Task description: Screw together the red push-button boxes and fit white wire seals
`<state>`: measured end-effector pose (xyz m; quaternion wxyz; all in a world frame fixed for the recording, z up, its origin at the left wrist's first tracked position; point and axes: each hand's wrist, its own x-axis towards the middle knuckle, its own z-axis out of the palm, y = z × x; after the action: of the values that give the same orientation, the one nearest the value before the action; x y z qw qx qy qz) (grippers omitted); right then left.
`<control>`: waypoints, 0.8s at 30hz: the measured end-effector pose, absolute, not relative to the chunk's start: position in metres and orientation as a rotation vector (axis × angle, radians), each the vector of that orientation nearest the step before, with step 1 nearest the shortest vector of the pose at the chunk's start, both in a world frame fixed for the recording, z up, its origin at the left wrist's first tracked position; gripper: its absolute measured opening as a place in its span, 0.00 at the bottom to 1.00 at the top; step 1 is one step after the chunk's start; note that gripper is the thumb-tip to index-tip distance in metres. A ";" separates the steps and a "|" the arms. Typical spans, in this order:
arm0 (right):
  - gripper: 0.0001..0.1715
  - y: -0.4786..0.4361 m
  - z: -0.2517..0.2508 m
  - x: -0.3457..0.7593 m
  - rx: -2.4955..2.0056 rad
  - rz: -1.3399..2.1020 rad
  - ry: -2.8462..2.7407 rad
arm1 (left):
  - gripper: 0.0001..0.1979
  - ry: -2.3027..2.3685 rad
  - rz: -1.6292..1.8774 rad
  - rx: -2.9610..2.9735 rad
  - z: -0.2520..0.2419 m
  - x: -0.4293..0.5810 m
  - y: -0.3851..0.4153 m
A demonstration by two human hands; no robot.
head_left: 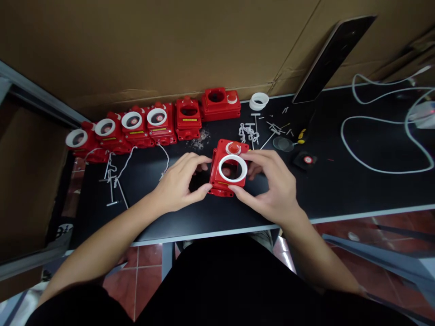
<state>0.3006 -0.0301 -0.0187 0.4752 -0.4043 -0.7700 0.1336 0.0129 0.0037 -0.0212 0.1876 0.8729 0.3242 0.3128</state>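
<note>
Between my two hands a red box [216, 177] rests on the black table, with a red round knob at its far end and a round window. A white ring [221, 174] sits around the window, and its front cover looks slightly offset from the base. My left hand [185, 181] grips the box's left side with thumb and fingertips. On the other side, my right hand [273, 183] holds the box, thumb by the near edge of the ring and index finger near the knob. The right hand's other fingers are partly hidden.
Several similar red boxes [162, 132] line the back left, some with white rings. Loose white rings [259, 101] stand behind, near scattered screws [275, 129] and clear discs [283, 144]. T-handled rods with cord [112, 188] lie left. A black panel [335, 59] leans on cardboard; a white cable [343, 136] loops right.
</note>
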 end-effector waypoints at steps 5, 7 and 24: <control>0.31 -0.031 -0.019 0.301 -0.996 0.342 -1.929 | 0.27 0.917 0.828 2.432 -0.025 0.013 0.004; 0.29 -0.032 -0.018 0.300 -1.010 0.348 -1.949 | 0.26 0.941 0.803 2.435 -0.025 0.013 0.004; 0.28 -0.033 -0.026 0.302 -1.075 0.462 -1.995 | 0.24 0.957 0.718 2.535 -0.026 0.013 0.005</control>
<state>0.3019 -0.0329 -0.0255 0.4026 -0.4253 -0.7896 0.1830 0.0134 0.0052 -0.0256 0.1683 0.8914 0.3366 0.2525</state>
